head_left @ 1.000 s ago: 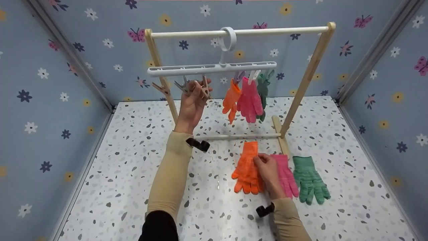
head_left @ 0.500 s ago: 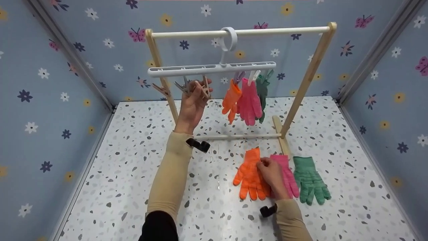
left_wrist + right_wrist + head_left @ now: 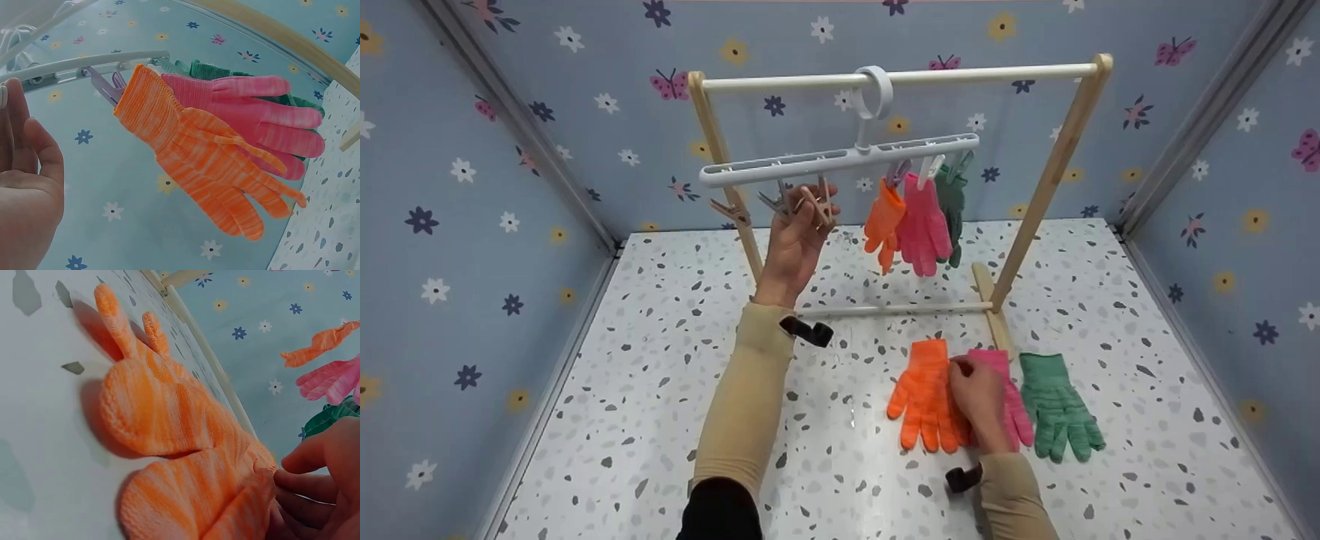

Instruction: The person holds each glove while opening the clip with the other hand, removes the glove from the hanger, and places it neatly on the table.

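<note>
A long tan left sleeve (image 3: pixel 744 409) was pulled down to the wrist. Little wrinkles were seen near its lower end, where it was covered by black cloth (image 3: pixel 720 511) with a curved edge. At the cuff (image 3: pixel 763 324), a small black left gadget (image 3: pixel 810 332), shaped like a short bar with a knob, was fixed on the side facing the right edge of the worktop (image 3: pixel 607 360). The right sleeve (image 3: pixel 1012 491) was coloured tan too, and it was crossed by soft folds. A black right gadget (image 3: pixel 962 478) with a round knob was fixed on the side facing the left edge. The left hand (image 3: pixel 795 247) and right hand (image 3: pixel 979 394) were left bare.
</note>
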Motion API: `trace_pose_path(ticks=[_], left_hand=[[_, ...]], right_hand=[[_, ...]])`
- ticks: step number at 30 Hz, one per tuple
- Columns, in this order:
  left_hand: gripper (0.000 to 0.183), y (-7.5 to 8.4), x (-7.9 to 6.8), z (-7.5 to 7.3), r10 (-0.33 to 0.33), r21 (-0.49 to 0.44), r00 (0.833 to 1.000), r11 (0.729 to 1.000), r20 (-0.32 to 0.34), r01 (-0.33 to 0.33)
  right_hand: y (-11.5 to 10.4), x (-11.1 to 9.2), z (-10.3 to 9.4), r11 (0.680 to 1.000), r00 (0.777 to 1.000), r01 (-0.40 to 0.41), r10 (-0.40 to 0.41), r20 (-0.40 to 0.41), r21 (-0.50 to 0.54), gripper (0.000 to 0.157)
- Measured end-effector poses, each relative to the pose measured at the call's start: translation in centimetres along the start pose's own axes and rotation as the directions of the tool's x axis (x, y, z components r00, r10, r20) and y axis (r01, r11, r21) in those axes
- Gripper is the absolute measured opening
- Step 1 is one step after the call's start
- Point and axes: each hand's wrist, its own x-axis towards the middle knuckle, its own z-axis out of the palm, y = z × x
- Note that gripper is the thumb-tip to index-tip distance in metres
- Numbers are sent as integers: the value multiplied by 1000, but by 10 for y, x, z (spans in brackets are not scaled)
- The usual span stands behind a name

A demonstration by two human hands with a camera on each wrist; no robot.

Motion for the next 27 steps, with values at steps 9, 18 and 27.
trace_pose_path(ticks=[9,18,27], left_hand=[[31,-4,-1,-2,-7,-3,1000,1000,8,7],[33,-7,-5,-7,-26,-1,1000,1000,-10,26],[36,-18,-10,-17,-50,84,996,995,-71,56]], right_hand=[[-4,2,-7,998,992,66,-64,-105,15,21],[-26,7,-15,989,977,140,-129,-170,54,17],[-63,17,-18,954,946,280,-256,-200,107,15]])
